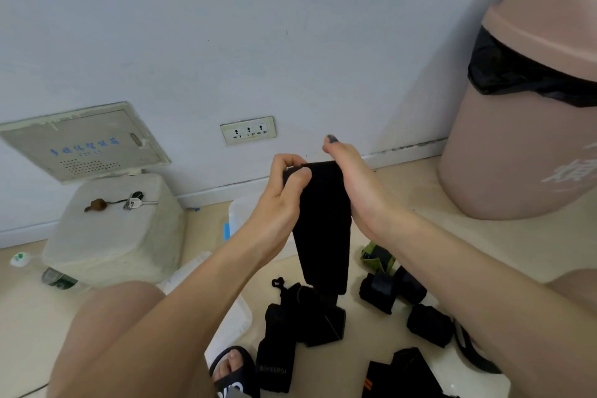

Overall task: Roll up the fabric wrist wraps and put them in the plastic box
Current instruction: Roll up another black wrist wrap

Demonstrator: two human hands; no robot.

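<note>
Both hands hold one black wrap [323, 223] up by its top edge, prob so it hangs straight for rolling: left hand [284, 191] pinches it, right hand [352, 181] w/ fingers hidden behind it. Box [237, 220] sits on floor at 7 o'clock of wrap; rolled wraps [387, 291] at 5.

Keys [135, 202] on stool [113, 236] at left, bin [517, 155] at right, rolled wraps [387, 292] between.
</note>
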